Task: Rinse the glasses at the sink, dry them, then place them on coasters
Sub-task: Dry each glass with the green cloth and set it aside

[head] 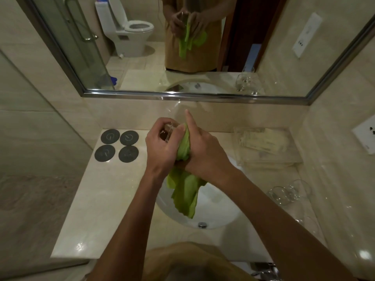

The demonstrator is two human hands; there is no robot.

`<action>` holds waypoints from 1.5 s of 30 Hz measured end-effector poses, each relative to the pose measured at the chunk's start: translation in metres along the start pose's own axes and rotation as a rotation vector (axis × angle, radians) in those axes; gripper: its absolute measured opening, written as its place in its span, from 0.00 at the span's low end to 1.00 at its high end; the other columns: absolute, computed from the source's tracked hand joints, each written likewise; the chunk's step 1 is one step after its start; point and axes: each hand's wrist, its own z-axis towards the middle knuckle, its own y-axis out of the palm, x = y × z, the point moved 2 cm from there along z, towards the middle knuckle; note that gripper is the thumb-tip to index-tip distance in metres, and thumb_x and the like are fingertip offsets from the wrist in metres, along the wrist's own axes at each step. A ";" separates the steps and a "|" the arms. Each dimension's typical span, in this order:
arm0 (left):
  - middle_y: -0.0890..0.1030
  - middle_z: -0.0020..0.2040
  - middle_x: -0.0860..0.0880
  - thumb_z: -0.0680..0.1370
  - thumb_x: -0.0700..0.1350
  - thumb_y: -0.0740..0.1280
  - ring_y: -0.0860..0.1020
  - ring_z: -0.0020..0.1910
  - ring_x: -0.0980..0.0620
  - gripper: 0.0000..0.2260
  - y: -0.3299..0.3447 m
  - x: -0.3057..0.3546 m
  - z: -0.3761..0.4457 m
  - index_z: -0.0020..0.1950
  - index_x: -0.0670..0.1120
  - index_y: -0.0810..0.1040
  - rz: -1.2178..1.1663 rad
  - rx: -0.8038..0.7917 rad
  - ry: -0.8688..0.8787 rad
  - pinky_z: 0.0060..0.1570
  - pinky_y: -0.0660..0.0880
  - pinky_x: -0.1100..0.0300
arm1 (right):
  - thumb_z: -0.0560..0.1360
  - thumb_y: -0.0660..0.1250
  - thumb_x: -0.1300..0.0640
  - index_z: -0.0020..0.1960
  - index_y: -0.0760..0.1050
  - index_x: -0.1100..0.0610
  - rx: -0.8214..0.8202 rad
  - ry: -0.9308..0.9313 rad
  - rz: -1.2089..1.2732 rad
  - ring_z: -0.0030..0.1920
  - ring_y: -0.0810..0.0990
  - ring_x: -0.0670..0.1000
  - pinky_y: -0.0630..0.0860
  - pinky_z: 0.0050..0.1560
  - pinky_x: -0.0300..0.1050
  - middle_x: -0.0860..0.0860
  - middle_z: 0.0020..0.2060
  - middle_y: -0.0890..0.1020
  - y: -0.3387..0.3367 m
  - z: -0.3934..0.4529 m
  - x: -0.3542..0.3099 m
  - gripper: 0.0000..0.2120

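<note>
We stand in a bathroom: a white sink set in a marble desk, a wide wall mirror reflecting a toilet and glass shower door.

A clear drinking glass is held above the white sink; four round dark coasters lie bare at left.

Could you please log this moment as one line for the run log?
stage: drying | left hand: holds glass | right hand: works green cloth | coasters: bare
</note>
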 end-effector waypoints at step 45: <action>0.79 0.42 0.36 0.77 0.54 0.65 0.75 0.40 0.44 0.13 0.002 -0.022 0.010 0.45 0.46 0.83 -0.229 -0.378 -0.283 0.41 0.73 0.55 | 0.61 0.84 0.54 0.73 0.62 0.42 0.350 0.138 0.659 0.62 0.77 0.37 0.74 0.62 0.34 0.37 0.61 0.77 0.025 -0.036 0.062 0.48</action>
